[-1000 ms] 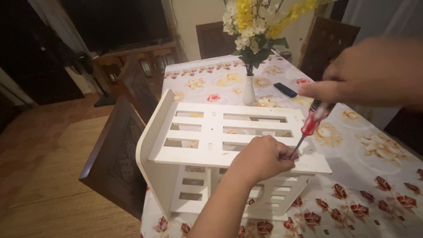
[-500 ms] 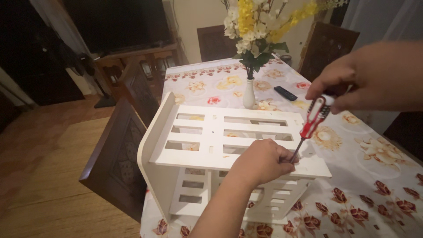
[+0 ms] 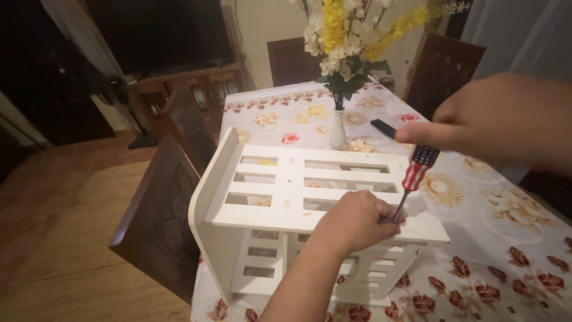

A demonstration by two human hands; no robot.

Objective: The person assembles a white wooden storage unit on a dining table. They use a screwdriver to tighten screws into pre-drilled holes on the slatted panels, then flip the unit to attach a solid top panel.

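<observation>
A white slatted shelf rack [image 3: 280,185] lies on its side on a table with a floral cloth [image 3: 506,238]. My left hand [image 3: 357,220] rests closed on the rack's upper board, its fingers pinched around the tip of a screwdriver. My right hand [image 3: 494,122] grips the top of that screwdriver [image 3: 415,176], which has a red, white and blue handle and stands nearly upright, tip down on the board. What the pinched fingers hold at the tip is hidden.
A small white vase [image 3: 338,128] with yellow and white flowers stands just behind the rack. A black remote [image 3: 384,128] lies to its right. Dark wooden chairs [image 3: 164,214] stand along the table's left side, and another chair [image 3: 444,68] at the far right.
My right hand has shifted slightly on the screwdriver's handle. The left hand and the rack stay where they were.
</observation>
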